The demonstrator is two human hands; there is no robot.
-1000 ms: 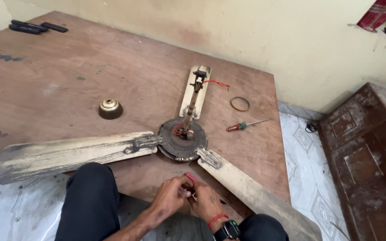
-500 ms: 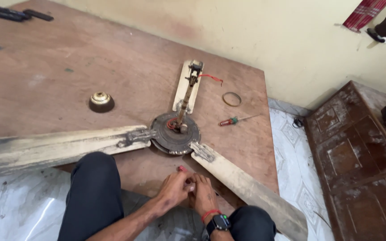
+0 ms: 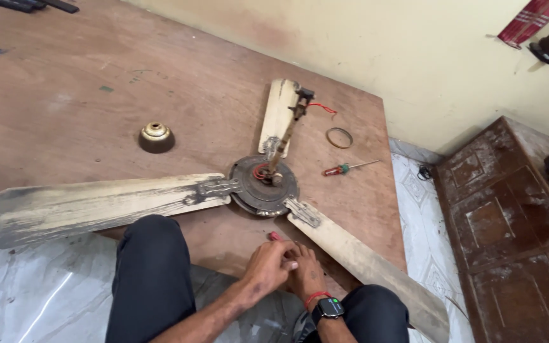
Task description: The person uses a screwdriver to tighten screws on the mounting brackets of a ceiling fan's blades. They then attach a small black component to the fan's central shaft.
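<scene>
Both hands closed together on a small red-handled tool (image 3: 276, 236): left hand (image 3: 267, 265) over the top, right hand (image 3: 305, 274) beneath, at the near edge of the wooden board (image 3: 84, 82). Just beyond lies a dirty ceiling fan (image 3: 263, 185), with a screwdriver (image 3: 345, 168) and brass cup (image 3: 156, 137) further off.

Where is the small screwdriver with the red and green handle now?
In the head view, the small screwdriver with the red and green handle lies on the brown wooden board, right of the fan hub, below the thin metal ring.
</scene>
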